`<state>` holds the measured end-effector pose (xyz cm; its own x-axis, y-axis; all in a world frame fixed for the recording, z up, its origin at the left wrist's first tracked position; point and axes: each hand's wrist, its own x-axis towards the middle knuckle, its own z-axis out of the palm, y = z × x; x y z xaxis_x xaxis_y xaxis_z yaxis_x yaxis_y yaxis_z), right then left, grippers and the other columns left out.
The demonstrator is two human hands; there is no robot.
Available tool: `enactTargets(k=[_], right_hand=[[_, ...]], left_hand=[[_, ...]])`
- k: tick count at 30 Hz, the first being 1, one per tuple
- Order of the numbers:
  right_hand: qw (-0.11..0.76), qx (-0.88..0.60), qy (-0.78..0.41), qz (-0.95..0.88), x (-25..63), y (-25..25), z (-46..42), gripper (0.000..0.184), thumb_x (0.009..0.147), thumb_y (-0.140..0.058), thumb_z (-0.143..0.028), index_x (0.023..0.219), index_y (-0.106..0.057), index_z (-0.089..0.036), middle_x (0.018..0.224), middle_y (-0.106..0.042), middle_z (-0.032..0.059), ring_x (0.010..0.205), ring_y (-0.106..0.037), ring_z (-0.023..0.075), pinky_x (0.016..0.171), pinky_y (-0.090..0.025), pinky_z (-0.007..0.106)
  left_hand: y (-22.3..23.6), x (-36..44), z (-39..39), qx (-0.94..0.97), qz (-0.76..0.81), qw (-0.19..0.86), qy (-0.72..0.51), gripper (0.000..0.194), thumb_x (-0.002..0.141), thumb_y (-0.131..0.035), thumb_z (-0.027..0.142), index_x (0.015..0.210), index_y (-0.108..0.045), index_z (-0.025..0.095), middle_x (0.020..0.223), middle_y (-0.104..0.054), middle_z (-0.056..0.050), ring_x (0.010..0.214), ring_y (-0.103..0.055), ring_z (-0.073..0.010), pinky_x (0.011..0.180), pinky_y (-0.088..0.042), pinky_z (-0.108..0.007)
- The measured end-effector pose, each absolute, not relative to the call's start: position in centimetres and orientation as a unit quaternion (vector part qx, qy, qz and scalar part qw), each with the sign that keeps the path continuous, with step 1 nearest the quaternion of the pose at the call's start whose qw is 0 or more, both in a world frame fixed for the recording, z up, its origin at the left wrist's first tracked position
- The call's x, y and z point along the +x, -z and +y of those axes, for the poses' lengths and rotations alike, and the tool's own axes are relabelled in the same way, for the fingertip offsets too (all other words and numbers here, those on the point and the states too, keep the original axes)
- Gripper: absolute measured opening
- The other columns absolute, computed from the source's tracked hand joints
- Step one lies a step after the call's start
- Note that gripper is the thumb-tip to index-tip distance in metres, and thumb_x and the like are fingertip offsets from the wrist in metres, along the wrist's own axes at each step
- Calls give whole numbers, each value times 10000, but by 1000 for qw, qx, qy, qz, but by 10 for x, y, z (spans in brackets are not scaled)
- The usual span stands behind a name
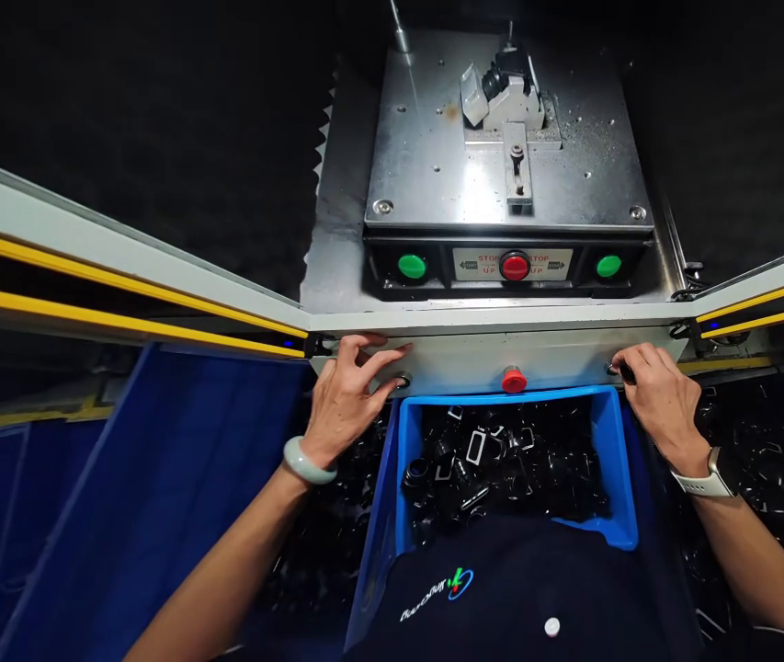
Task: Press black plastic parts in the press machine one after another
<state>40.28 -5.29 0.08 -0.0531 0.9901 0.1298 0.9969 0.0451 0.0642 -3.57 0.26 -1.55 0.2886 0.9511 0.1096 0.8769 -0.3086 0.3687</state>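
Note:
My left hand [348, 402] rests on the light front panel [457, 363] of the machine. Its fingers are spread over the panel's top edge, and the thumb presses at a small round button [402, 381]. On the panel's right side, my right hand [664, 397] is curled, with its fingertips at a second button [612, 368]. Something small and dark shows under those fingers; I cannot make out what it is. Behind the panel, a black part [494, 81] sits tilted in a metal fixture [514, 106] on the steel plate [426, 170].
A red stop button [514, 379] sticks out between my hands. Beneath it, a blue bin [626, 496] holds many black parts. The control box [443, 267] has green and red buttons. Yellow-edged guards [122, 313] flank the opening. More black parts [770, 450] lie at the right.

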Motion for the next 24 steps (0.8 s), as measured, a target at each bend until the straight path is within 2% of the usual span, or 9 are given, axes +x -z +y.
enactTargets(k=[2, 6, 8, 10, 11, 13, 16, 19, 24], right_hand=[[25, -686, 60, -725, 406, -3, -55, 161, 1019, -546, -189, 1059, -696, -233, 1021, -707, 45, 956, -608, 197, 631, -327, 313], [2, -736, 90, -671, 437, -30, -81, 252, 1031, -545, -368, 1197, -693, -250, 1063, -686, 129, 948, -605, 283, 629, -348, 353], [-21, -768, 146, -623, 449, -50, -100, 306, 1024, -526, -408, 1238, -689, -262, 1139, -660, 199, 1051, -583, 383, 701, -405, 450], [-24, -773, 173, -609, 447, -63, -118, 332, 1008, -541, -412, 1265, -683, -258, 1260, -626, 239, 1164, -539, 450, 795, -429, 558], [-18, -767, 159, -622, 439, -64, -124, 333, 1005, -551, -405, 1267, -684, -249, 1287, -625, 231, 1170, -544, 441, 821, -442, 562], [-18, -733, 54, -678, 413, -54, -133, 284, 1018, -547, -353, 1222, -703, -233, 1212, -678, 168, 1058, -608, 339, 788, -480, 450], [-103, -658, -125, -736, 367, -19, -138, 249, 1019, -502, -158, 1100, -731, -212, 1041, -724, 86, 951, -648, 221, 705, -458, 308], [-206, -636, -152, -728, 336, 16, -140, 301, 946, -471, 4, 1026, -722, -141, 1035, -724, 135, 999, -657, 246, 685, -440, 302], [-220, -639, -145, -722, 325, 39, -143, 303, 917, -463, 46, 1030, -697, -111, 1060, -709, 176, 1030, -648, 277, 715, -459, 323]], left_hand=[[12, -29, -2, 785, 592, 102, -151, 309, 953, -676, 265, 1260, -715, 260, 1307, -574, -114, 966, -654, -257, 878, -531, -430], [0, -9, -18, 776, 602, 78, -170, 338, 982, -634, 241, 1319, -667, 246, 1345, -586, -162, 1177, -611, -350, 905, -502, -487], [-8, 12, -27, 794, 561, 115, -206, 251, 1014, -601, 238, 1253, -675, 231, 1270, -639, -144, 1163, -608, -322, 919, -501, -467], [-16, 41, -39, 833, 477, 189, -205, 149, 1044, -573, 247, 1129, -691, 217, 1138, -698, -98, 1055, -628, -261, 893, -497, -408], [-18, 58, -45, 856, 431, 222, -179, 134, 1052, -570, 255, 1071, -694, 209, 1077, -714, -80, 1005, -631, -241, 867, -489, -383], [-19, 94, -59, 896, 352, 258, -83, 129, 1039, -607, 275, 1014, -696, 185, 1013, -724, -73, 956, -634, -234, 824, -469, -367], [-10, 140, -78, 923, 281, 255, 66, 213, 972, -719, 335, 1038, -707, 132, 1041, -723, -118, 997, -647, -276, 844, -462, -392], [2, 165, -87, 924, 259, 242, 142, 249, 963, -724, 318, 1076, -719, 97, 1084, -718, -169, 1050, -655, -309, 898, -453, -417], [0, 165, -81, 926, 256, 237, 148, 118, 966, -649, 175, 1038, -726, 122, 1064, -720, -165, 1025, -666, -306, 907, -454, -431]])
